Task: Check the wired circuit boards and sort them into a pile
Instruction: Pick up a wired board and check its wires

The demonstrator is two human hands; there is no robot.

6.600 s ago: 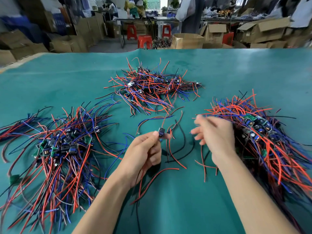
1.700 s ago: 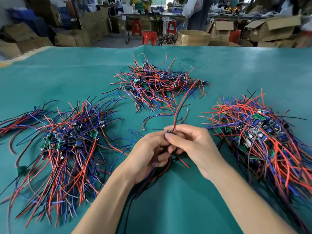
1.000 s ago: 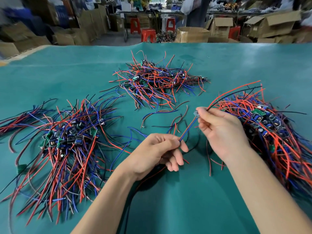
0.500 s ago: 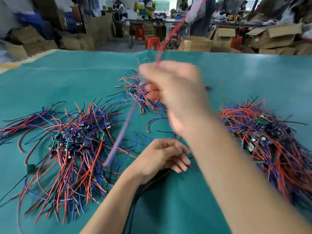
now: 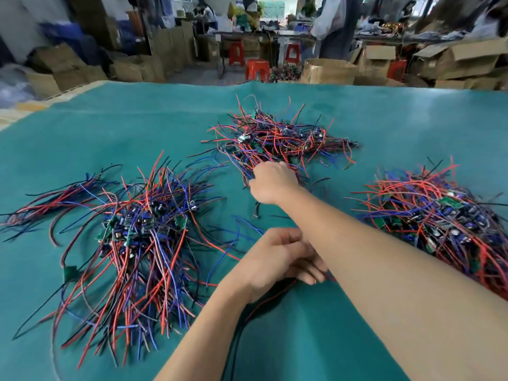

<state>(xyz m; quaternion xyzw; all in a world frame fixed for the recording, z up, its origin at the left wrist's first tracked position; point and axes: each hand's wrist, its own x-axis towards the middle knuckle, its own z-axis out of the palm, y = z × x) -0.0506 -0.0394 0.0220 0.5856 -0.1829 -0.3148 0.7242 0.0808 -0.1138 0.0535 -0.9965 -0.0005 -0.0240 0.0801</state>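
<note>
Right hand: the right hand (image 5: 270, 185) is stretched out to the middle of the frame, at the near edge of the far pile (image 5: 277, 138). Its fingers point away from the camera and are hidden, so whether they are pinching a wire or spread out, I cannot tell.
Left hand: the left hand (image 5: 280, 257) is low in the centre, resting on the table, partly tucked under the right forearm. Fingers are loosely curled; red and black wires (image 5: 264, 301) run out from beneath the palm toward the bottom of the frame, but whether the hand actually holds them is not clear.
Far pile: a tangle of red, blue and black wires with small boards, upper centre of the frame, touching the right hand's knuckle side.
Left pile: the left pile (image 5: 132, 229) is spread wide across the left half, green boards bunched at its middle, wires fanning out toward the lower left.
Right pile: the right pile (image 5: 439, 215) is dense, at the right edge, with green boards and dark round parts showing among the wires.
Table: a teal cloth covers the table (image 5: 110, 127); all three piles sit on it, well apart.
Background: cardboard boxes (image 5: 327, 70) and red stools (image 5: 257, 68) along the top of the frame, blurred.
</note>
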